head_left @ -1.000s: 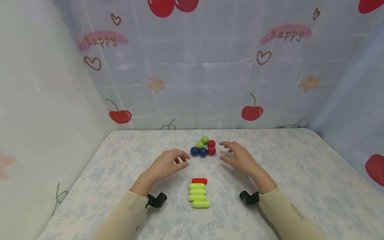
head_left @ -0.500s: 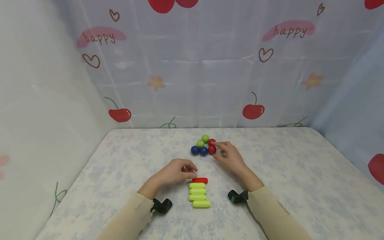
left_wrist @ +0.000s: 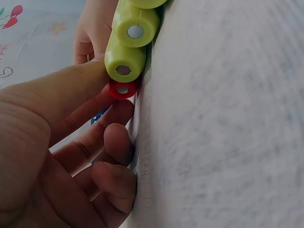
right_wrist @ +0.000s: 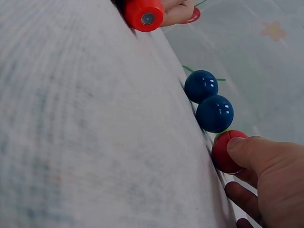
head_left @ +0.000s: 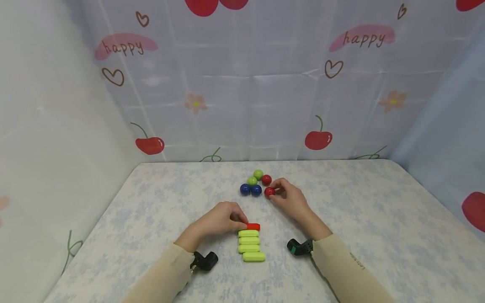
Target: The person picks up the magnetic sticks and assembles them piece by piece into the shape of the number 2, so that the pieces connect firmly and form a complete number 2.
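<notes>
My left hand [head_left: 223,218] pinches the left end of a red magnetic rod [head_left: 253,227], thumb in front and fingers behind. A column of yellow-green magnetic rods [head_left: 249,240] lies right in front of it, and round metal ends show on them in the left wrist view. Farther back, my right hand [head_left: 292,203] holds a red ball [head_left: 269,192] between thumb and fingers. In the right wrist view the thumb presses on this red ball [right_wrist: 227,154]. Two blue balls [head_left: 251,190], two green balls [head_left: 258,174] and a second red ball [head_left: 267,179] lie close by.
All of it lies on a table with a pale, blue-mottled cover [head_left: 159,210]. A printed curtain [head_left: 242,92] hangs behind the table's far edge, with more curtain at both sides. Each wrist carries a black camera [head_left: 206,261].
My left hand has moved right and toward me, onto the red rod. The right hand has come left to the balls and taken the nearer red one, drawing it slightly away from the cluster.
</notes>
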### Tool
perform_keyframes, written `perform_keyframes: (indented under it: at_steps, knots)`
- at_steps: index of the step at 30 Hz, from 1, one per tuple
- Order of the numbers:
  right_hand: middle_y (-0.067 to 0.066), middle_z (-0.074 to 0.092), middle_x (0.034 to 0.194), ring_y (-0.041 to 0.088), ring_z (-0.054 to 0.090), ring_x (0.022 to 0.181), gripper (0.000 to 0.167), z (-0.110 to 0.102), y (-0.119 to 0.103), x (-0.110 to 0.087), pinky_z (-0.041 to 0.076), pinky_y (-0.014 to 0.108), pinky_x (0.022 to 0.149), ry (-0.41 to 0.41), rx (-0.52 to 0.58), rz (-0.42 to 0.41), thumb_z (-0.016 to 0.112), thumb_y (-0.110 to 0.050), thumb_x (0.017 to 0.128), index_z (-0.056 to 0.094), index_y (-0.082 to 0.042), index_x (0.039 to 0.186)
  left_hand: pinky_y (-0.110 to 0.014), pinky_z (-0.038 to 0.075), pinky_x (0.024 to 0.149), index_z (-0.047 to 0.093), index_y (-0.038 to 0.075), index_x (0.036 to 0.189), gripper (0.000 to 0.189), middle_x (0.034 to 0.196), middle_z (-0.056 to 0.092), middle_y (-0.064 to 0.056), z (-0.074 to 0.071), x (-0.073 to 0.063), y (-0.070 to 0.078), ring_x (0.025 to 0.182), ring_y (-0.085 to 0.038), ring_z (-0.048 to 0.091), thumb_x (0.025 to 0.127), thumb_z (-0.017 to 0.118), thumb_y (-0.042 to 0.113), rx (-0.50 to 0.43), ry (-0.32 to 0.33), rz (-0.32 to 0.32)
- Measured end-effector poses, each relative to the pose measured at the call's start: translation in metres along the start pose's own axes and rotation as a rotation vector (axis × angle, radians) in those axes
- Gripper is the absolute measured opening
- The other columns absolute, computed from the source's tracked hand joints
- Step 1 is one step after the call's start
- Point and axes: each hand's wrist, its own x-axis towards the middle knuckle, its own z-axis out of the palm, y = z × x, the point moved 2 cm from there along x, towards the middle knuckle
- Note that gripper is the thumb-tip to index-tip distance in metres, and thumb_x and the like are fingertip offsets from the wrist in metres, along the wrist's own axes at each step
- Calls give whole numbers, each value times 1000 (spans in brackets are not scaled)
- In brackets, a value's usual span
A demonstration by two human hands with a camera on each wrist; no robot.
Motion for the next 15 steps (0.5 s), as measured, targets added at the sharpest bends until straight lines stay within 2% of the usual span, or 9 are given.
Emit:
perform_keyframes:
  at_steps: [5,7,12,15]
  knots:
    - [10,68,120,24,65,97,38,0,-1,-1,51,43,88,-11,-44,-23,74,-15,90,62,-12,125,-25,50,73,77,18,92,4,94,68,7,-2,-1,2,81,-8,59,90,74,20,32,8,-15]
    - [8,68,119,22,64,95,38,-1,-2,-1,51,41,86,-18,-68,-27,74,-16,90,64,-12,127,-25,50,68,76,17,92,4,92,68,6,-2,-1,3,76,-8,58,90,74,20,31,16,-25]
    - [6,68,117,20,64,96,34,-4,-7,-3,51,41,87,-59,-87,-2,74,-18,91,67,-14,124,-28,50,55,73,17,94,4,86,68,2,-5,-1,2,59,-11,60,91,72,20,-45,8,-95]
    - [6,68,116,19,64,97,34,-6,-13,-8,52,41,89,-124,-70,18,73,-18,91,67,-13,124,-28,51,56,72,15,95,4,84,68,2,-10,0,2,57,-13,62,91,72,17,-63,21,-133]
